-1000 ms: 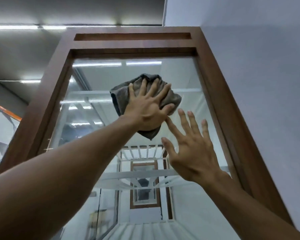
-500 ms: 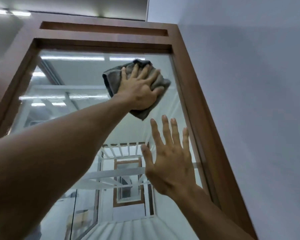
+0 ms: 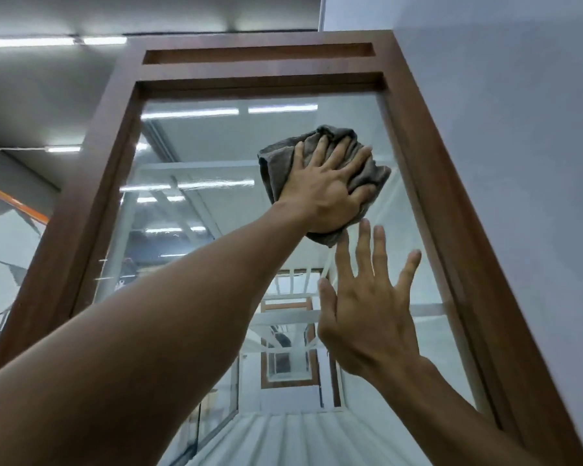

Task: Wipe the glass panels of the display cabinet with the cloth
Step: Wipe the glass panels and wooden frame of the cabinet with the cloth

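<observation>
A tall display cabinet with a dark brown wooden frame point(image 3: 91, 183) rises in front of me, seen from below. Its front glass panel point(image 3: 209, 156) reflects ceiling lights. My left hand point(image 3: 323, 190) presses a crumpled grey cloth point(image 3: 360, 163) flat against the upper right part of the glass, fingers spread over it. Just below, my right hand point(image 3: 367, 314) lies flat on the glass with fingers apart and nothing in it, near the right frame post.
A pale grey wall point(image 3: 519, 163) stands right beside the cabinet on the right. Ceiling strip lights point(image 3: 51, 42) run overhead at upper left. White shelf rails point(image 3: 293, 317) show through the lower glass.
My left hand with the cloth has slid a little down and toward the right frame post. My right hand stays flat on the glass below it. The camera view has shifted.
</observation>
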A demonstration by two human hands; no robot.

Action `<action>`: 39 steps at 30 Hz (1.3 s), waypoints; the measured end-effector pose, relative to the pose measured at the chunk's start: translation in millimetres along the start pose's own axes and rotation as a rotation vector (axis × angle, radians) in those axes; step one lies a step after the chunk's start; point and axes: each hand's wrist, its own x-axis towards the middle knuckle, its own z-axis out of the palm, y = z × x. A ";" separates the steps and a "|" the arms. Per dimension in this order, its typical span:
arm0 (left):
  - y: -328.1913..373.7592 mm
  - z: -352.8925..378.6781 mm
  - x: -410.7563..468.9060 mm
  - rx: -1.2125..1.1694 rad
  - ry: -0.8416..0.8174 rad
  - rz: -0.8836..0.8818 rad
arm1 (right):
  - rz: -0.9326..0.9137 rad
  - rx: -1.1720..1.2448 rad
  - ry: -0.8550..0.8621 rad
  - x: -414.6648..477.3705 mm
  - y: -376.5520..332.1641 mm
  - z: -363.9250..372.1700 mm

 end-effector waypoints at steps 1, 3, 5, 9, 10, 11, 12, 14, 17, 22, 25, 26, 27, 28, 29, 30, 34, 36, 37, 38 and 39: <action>-8.4 -0.8 -4.8 0.001 0.007 -0.013 | -0.030 -0.001 -0.012 0.6 -8.7 0.5; -26.4 -2.2 -14.2 0.007 0.023 -0.042 | -0.079 -0.005 -0.031 1.4 -21.7 2.8; -44.7 -3.0 -25.0 0.016 0.033 -0.077 | -0.098 -0.008 -0.043 1.9 -26.3 2.5; -80.2 -7.3 -52.1 0.018 0.051 -0.167 | -0.119 0.016 -0.069 0.6 -22.7 0.8; -88.3 -8.5 -59.6 0.016 0.052 -0.192 | -0.127 0.020 -0.064 1.1 -22.3 0.4; -96.2 -9.7 -67.2 0.018 0.051 -0.213 | -0.133 0.023 -0.065 2.1 -22.2 0.0; -104.6 -10.7 -74.9 0.023 0.049 -0.233 | -0.139 0.025 -0.074 3.5 -21.8 0.6; -123.8 -14.5 -90.2 0.025 0.052 -0.279 | -0.154 0.021 -0.095 7.6 -20.4 1.0; -153.7 -21.1 -116.3 -0.002 0.056 -0.398 | -0.163 0.019 -0.099 12.7 -19.2 -0.8; -132.1 -13.6 -140.4 -0.014 0.065 -0.609 | -0.160 0.019 -0.135 12.2 -19.8 -5.4; -91.6 -4.2 -130.0 0.045 0.015 -0.294 | -0.172 0.012 -0.148 16.9 -15.2 -10.5; -86.0 -1.5 -130.0 0.048 0.004 -0.175 | -0.176 0.011 -0.152 19.2 -12.6 -11.7; -86.1 -0.6 -132.1 0.039 -0.001 -0.095 | -0.180 0.014 -0.149 21.4 -10.2 -13.1; -92.4 -1.3 -135.1 0.021 0.002 -0.065 | -0.183 0.019 -0.151 22.7 -8.3 -14.0; -102.5 -3.3 -137.2 -0.002 0.011 -0.090 | -0.183 0.022 -0.157 23.4 -7.1 -15.4; -114.3 -5.9 -136.8 -0.011 0.021 -0.163 | -0.182 0.024 -0.167 24.0 -6.3 -15.8; -124.4 -15.4 -118.0 -0.013 0.043 -0.544 | -0.183 0.033 -0.180 22.2 -6.2 -16.6; -96.1 -7.6 -119.3 -0.006 0.037 -0.485 | -0.177 0.043 -0.182 21.9 -6.1 -17.0; -81.6 -1.2 -129.3 0.013 0.030 -0.375 | -0.179 0.047 -0.180 21.7 -6.3 -17.3; -73.0 4.2 -143.8 0.038 0.023 -0.245 | -0.180 0.049 -0.177 21.3 -6.1 -17.4; -72.2 6.3 -158.6 0.049 0.014 -0.143 | -0.180 0.051 -0.176 20.9 -5.4 -17.6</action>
